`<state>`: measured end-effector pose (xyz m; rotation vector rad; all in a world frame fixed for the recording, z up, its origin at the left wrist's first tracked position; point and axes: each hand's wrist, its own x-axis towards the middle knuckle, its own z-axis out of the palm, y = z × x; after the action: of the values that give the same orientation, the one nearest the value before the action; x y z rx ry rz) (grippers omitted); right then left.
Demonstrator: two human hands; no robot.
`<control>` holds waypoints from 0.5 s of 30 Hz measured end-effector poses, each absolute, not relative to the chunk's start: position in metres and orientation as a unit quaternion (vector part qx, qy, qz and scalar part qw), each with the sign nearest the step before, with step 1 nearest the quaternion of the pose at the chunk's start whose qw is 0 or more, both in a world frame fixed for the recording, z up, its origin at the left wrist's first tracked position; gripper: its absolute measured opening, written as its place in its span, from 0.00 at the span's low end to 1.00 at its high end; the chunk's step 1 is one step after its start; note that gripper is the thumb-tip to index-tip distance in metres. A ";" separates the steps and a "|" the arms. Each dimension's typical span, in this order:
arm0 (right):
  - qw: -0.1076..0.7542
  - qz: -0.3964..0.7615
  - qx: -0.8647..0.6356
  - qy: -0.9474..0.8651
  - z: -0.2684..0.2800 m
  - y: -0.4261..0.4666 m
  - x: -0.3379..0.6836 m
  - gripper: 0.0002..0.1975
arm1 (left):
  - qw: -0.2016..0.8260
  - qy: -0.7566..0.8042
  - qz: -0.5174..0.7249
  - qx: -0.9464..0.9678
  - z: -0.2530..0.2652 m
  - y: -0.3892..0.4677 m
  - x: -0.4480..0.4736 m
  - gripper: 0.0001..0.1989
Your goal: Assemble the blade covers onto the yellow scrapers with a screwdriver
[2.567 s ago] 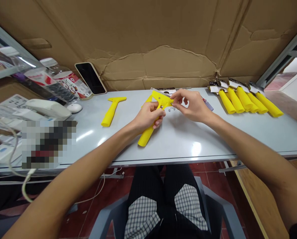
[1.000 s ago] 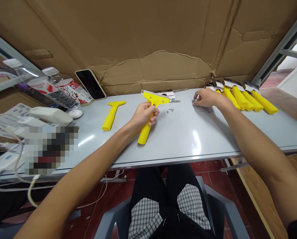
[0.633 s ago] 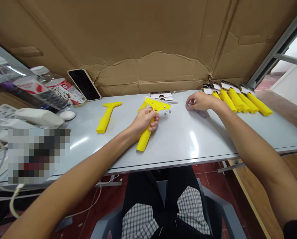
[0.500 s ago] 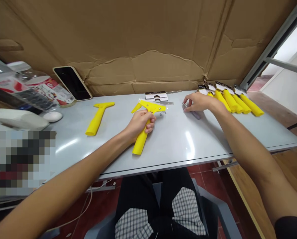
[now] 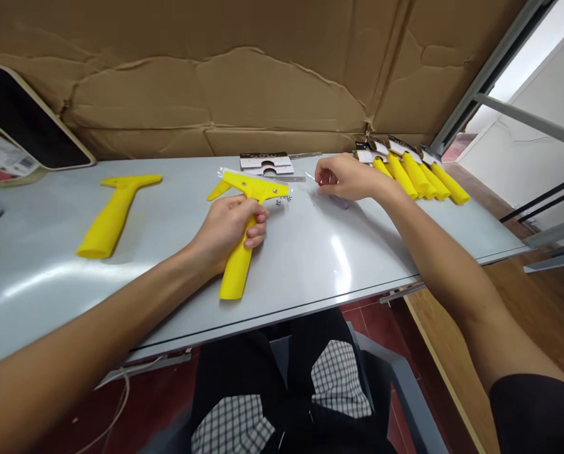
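Observation:
My left hand (image 5: 232, 230) is closed round the grip of a yellow T-shaped scraper (image 5: 238, 268), its wide head (image 5: 258, 186) pointing away from me. Part of a second yellow piece (image 5: 219, 190) pokes out left of that head. Several small screws (image 5: 284, 200) lie beside the head's right end. To the right, my right hand (image 5: 341, 176) pinches a slim screwdriver (image 5: 339, 202) low over the table; a thin shaft shows left of the fingers and a pale purple handle below them. The fingers hide its middle.
Another yellow scraper handle (image 5: 114, 214) lies at the left. White-and-black cards (image 5: 266, 165) and thin metal blades (image 5: 286, 180) lie at the back. Several carded yellow scrapers (image 5: 418, 176) rest at the right. A phone (image 5: 26, 120) leans against the cardboard (image 5: 282, 94).
The view has moved closer and shifted, so the bottles at the left are mostly out of sight. My left hand keeps its hold on the scraper; my right hand stays at the screwdriver.

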<state>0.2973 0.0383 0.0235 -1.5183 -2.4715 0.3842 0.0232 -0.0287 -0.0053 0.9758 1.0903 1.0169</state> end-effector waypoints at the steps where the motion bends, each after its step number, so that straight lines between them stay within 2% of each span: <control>1: 0.118 0.125 -0.519 -0.837 0.024 0.037 0.296 0.05 | 0.628 0.476 0.447 0.423 -0.005 -0.029 0.024 0.08; 5: 0.159 0.111 -0.543 -0.817 0.029 0.031 0.289 0.12 | 0.627 0.476 0.452 0.419 -0.004 -0.030 0.025 0.09; 9: 0.222 0.163 -0.526 -0.804 0.026 0.028 0.287 0.19 | 0.630 0.479 0.455 0.409 -0.002 -0.031 0.026 0.11; 12: 0.273 0.209 -0.493 -0.799 0.021 0.027 0.286 0.21 | 0.632 0.476 0.456 0.408 -0.001 -0.030 0.027 0.12; 15: 0.310 0.205 -0.472 -0.799 0.019 0.028 0.285 0.20 | 0.632 0.472 0.458 0.410 -0.003 -0.029 0.027 0.13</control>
<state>0.2849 0.0278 0.0192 -1.2457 -2.1112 0.5417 0.0267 -0.0292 -0.0026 0.9379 1.0807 1.0481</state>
